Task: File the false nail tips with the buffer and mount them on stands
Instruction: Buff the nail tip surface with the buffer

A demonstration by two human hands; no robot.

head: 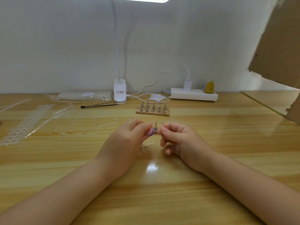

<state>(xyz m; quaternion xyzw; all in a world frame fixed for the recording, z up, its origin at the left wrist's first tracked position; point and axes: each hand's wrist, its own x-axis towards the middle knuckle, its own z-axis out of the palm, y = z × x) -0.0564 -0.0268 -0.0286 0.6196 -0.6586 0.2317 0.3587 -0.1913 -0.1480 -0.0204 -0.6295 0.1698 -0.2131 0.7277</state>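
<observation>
Head view, landmark: the wooden rack of metal stands (152,109) at mid-desk. Left hand (125,140), nearer the camera than the rack, fingers curled, pinching a small buffer (150,132) with pink and purple layers at the fingertips. Right hand (177,138), just right of the buffer, fingers curled in, thumb and forefinger pressed together on something too small and clear to make out; likely a nail tip, cannot tell for sure. Two loose stands (155,125) show in the gap between the hands, partly hidden by the fingers. A clear tip sprue (148,144) lies on the desk (162,192) under the hands; another sprue (106,125) lies left of them. Rack holds two rows of stands, upright; whether any carry tips is too small to tell. Behind the rack: white clip lamp base (120,91), white cable (155,78), power strip (194,94) with a yellow plug (209,87). Left of the rack: black brush (99,105), clear bag of tips (84,95), perforated strip (24,124). Far right of the rack: cardboard (279,39).
</observation>
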